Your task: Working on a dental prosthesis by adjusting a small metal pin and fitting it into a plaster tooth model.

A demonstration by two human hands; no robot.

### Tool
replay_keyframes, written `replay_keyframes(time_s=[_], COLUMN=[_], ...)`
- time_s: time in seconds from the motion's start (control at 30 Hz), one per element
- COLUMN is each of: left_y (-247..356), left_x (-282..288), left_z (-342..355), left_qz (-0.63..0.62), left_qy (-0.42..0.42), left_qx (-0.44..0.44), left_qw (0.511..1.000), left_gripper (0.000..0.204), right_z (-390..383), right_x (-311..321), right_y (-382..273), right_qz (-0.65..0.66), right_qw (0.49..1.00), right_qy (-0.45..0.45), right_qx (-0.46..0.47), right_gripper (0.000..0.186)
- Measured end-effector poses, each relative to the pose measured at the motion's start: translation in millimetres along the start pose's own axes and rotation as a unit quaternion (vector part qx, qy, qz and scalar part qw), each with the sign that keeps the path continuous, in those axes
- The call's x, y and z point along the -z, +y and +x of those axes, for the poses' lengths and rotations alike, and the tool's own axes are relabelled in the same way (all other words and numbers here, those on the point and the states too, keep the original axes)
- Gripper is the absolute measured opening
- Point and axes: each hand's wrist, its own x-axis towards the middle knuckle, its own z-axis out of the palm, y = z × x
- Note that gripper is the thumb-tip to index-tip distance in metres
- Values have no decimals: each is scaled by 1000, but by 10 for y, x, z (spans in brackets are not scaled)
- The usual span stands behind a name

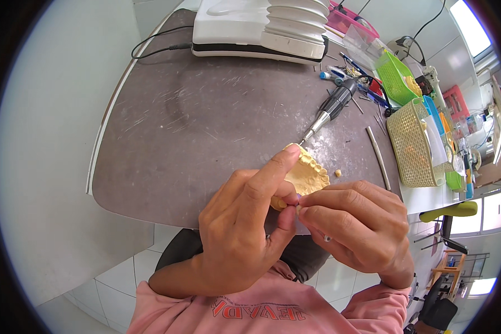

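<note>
My left hand (242, 222) is closed in a pinch around a small yellow plaster die (278, 204), with its index finger stretched out over a dental model. My right hand (359, 222) meets it at the fingertips, thumb and index pressed together. A tiny whitish piece with a touch of purple (298, 207) shows between the two hands; the fingers hide most of it. Behind them, the yellow plaster dental model (309, 173) with a row of teeth rests on the brown work surface (156, 150). Just right of the model lies a small loose yellow piece (338, 173).
A handpiece (334, 106) lies with its tip close to the model. Farther right are a thin grey rod (378, 158), a cream basket (412, 147) and a green basket (392, 75). Scattered burs and pens lie near a white machine with a ribbed hose (234, 25) at the back.
</note>
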Motion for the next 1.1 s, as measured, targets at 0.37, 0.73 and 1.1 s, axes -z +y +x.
replay_keyframes(time_s=[0.37, 0.73, 1.1], left_y=[6, -5, 103], left_x=[32, 51, 79], left_z=[10, 14, 15], left_qz=[12, 19, 125], left_qy=[-13, 16, 7], left_qx=[-12, -55, -5], left_qw=[1000, 998, 992], left_gripper=[69, 70, 59], right_z=[-173, -464, -511], right_x=[355, 162, 221], right_y=[582, 948, 834], right_qz=[-17, -135, -168], right_qw=[961, 949, 968], right_qy=[146, 38, -5], right_qx=[-236, -281, -186], right_gripper=[12, 15, 15])
